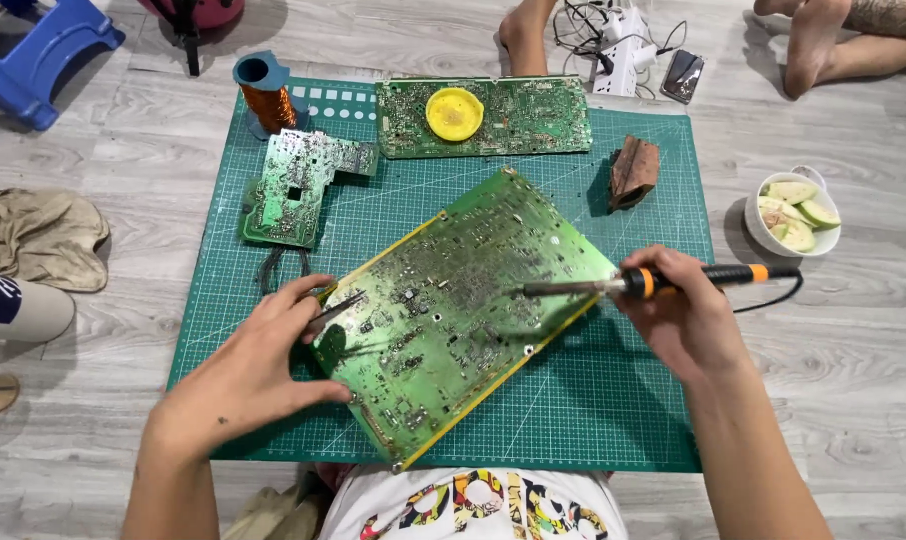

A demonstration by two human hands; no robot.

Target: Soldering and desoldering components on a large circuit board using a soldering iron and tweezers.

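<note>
A large green circuit board (453,300) lies tilted on the green cutting mat (613,400) in front of me. My left hand (258,365) rests at the board's left edge and pinches thin metal tweezers (338,308) whose tips touch the board. My right hand (678,320) grips a black and orange soldering iron (663,282). Its metal tip points left and reaches over the right part of the board.
Two more circuit boards lie at the mat's far side, a small one (293,185) and a long one (518,130) bearing a yellow round lid (455,113). A copper coil (266,98), a brown sponge block (635,170), a bowl of fruit slices (793,212), a power strip (621,55) and other people's feet (813,40) surround it.
</note>
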